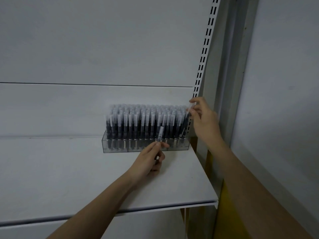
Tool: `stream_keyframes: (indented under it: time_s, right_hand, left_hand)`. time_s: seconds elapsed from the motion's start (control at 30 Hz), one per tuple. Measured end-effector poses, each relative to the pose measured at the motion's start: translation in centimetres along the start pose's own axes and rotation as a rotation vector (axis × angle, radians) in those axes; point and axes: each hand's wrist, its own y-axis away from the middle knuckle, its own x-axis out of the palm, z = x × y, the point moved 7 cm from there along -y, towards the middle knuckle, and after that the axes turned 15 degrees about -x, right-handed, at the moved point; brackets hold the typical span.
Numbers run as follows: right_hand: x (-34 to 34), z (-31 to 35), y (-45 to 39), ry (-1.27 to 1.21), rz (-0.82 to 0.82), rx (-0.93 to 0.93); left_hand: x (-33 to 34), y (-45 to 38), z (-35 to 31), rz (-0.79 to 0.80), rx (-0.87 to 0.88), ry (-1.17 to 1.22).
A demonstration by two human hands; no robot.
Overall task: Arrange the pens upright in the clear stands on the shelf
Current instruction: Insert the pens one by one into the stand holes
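Note:
Clear stands (117, 147) sit side by side at the back right of a white shelf (72, 173), packed with several upright dark pens (138, 123) with frosted caps. My left hand (149, 161) pinches one pen (160, 134) near its lower end, cap up, just in front of the stands' front row. My right hand (203, 121) is at the right end of the stands and pinches the frosted cap of another pen (189, 109) between thumb and fingers, at the height of the pen tops.
A slotted white upright rail (206, 49) runs up behind my right hand. The white back panel (96, 49) stands behind the stands. The shelf's right edge (207, 173) ends near a grey wall, with yellow and brown surfaces below.

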Motion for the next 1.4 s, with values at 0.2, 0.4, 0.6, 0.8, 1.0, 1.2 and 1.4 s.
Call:
stream_keyframes:
  time_s: [0.2,0.4,0.6,0.8,1.0,1.2,1.4]
  right_hand:
    - [0.0,-0.3,-1.0,-0.098,0.1,0.039]
    - [-0.5,-0.3,-1.4,-0.156,0.147,0.061]
    - [2.1,-2.2,1.3,-0.102,0.269,0.07]
    - [1.2,-1.0,2.0,-0.05,0.023,0.011]
    - [3.2,1.0,4.8,-0.491,0.153,0.229]
    - [-0.8,-0.1,3.0,-0.315,-0.096,0.216]
    - [-2.8,-0.3,1.0,-0.016,-0.214,0.096]
  left_hand:
    - [0.3,-0.1,-0.2,0.005,0.003,-0.037]
    - [0.7,-0.2,-0.3,0.027,0.007,-0.04]
    - [1.4,-0.3,-0.4,0.05,-0.006,0.017]
    - [2.4,-0.7,-0.3,0.123,0.001,0.077]
    - [4.0,-1.1,-0.8,0.121,0.02,0.044]
    - [2.4,-1.3,-0.7,-0.153,0.152,-0.584]
    - [1.2,-1.3,1.6,-0.33,0.243,-1.353]
